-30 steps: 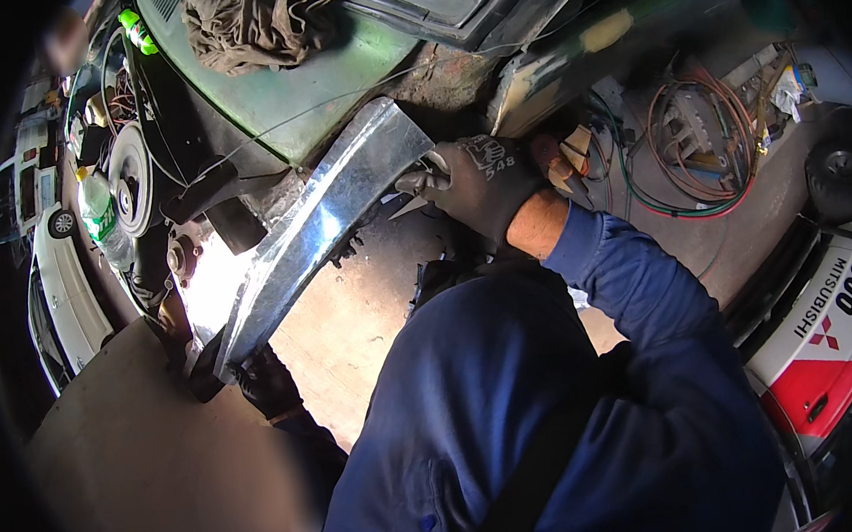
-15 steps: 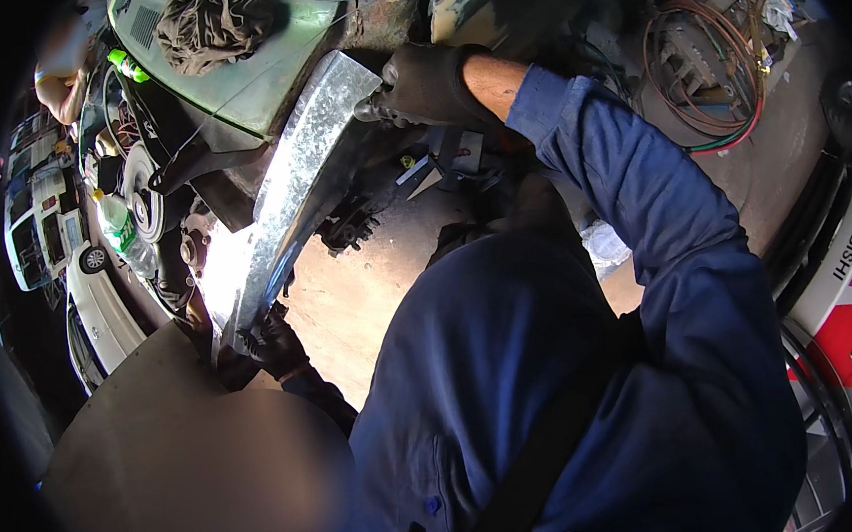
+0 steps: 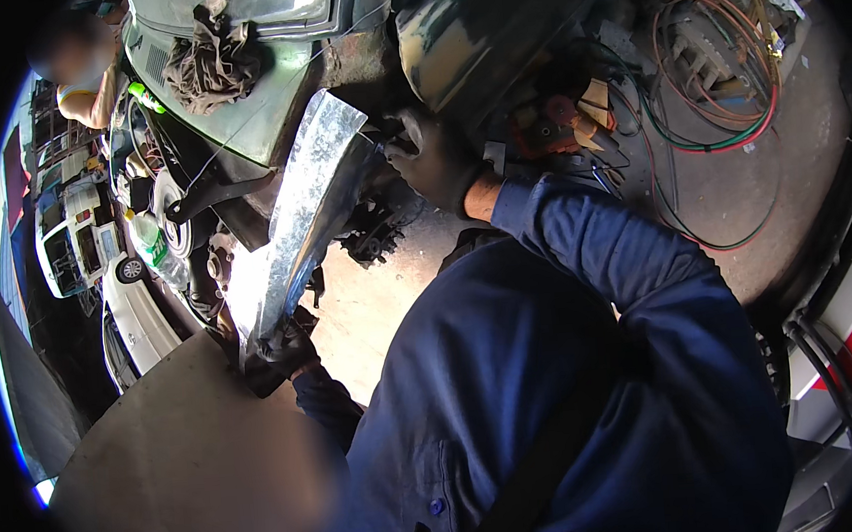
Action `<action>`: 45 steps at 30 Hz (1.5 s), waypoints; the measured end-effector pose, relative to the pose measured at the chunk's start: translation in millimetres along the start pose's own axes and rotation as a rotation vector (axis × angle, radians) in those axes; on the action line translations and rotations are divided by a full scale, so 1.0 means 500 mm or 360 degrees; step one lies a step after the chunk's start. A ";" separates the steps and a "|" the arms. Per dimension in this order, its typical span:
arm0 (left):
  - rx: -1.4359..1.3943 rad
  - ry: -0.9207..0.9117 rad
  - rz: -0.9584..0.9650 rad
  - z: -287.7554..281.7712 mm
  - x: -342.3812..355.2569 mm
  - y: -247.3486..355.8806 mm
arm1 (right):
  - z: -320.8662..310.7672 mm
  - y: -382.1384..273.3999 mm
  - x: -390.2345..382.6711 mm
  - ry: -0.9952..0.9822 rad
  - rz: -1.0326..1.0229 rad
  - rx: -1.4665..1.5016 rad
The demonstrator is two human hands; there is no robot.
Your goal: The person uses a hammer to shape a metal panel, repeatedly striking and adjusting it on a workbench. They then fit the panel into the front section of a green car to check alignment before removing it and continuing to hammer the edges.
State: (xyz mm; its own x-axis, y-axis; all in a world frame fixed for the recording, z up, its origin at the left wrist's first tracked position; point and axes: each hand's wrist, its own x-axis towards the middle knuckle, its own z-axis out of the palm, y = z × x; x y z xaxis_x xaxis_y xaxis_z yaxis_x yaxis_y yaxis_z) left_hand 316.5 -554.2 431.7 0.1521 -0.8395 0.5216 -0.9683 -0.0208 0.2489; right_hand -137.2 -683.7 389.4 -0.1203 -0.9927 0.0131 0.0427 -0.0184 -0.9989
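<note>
A shiny galvanized sheet-metal body panel (image 3: 303, 196) stands at a slant beside the green car (image 3: 281, 98), its upper end near the body and its lower end toward me. My left hand (image 3: 285, 347), in a dark glove, is closed around the panel's lower end. Just right of the upper end is my right hand (image 3: 438, 161), also gloved, its fingers bent and apart with a gap between them. Its fingertips are close to the panel's edge; whether one touches it is hard to tell. Dark mechanical parts (image 3: 374, 232) show behind the panel.
A crumpled dark cloth (image 3: 214, 58) lies on the green car. Hoses (image 3: 766, 119) coil on the floor at right, near an orange-red tool (image 3: 545, 129). At far left are another person (image 3: 93, 101), a plastic bottle (image 3: 153, 247) and a white car (image 3: 138, 311). A brown surface (image 3: 162, 443) fills lower left.
My right hand has come off the panel's upper end and moved down and slightly right, its fingers opening. My left hand keeps its hold. The view has shifted a little.
</note>
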 end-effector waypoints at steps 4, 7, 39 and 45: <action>0.0293 -0.0044 -0.0022 0.005 -0.004 -0.043 | 0.002 -0.008 -0.011 0.0137 -0.0098 0.0094; 0.0313 -0.0190 -0.0163 -0.006 -0.006 -0.046 | 0.000 -0.012 -0.019 0.0054 -0.0049 0.0238; -0.2486 0.0590 -0.1592 0.002 -0.040 0.055 | -0.006 -0.054 0.090 -0.0627 0.0208 -0.1415; -0.2554 0.0796 -0.1864 0.005 -0.027 0.072 | -0.032 -0.034 0.093 -0.0819 0.0276 -0.1279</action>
State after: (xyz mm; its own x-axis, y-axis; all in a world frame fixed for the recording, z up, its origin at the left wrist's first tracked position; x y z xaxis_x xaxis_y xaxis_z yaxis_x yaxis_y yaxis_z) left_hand 279.2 -545.2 431.6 0.7417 -0.5868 -0.3249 0.5738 0.3043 0.7603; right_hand -159.4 -727.6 406.5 0.2808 -0.9082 -0.3105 -0.6946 0.0309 -0.7187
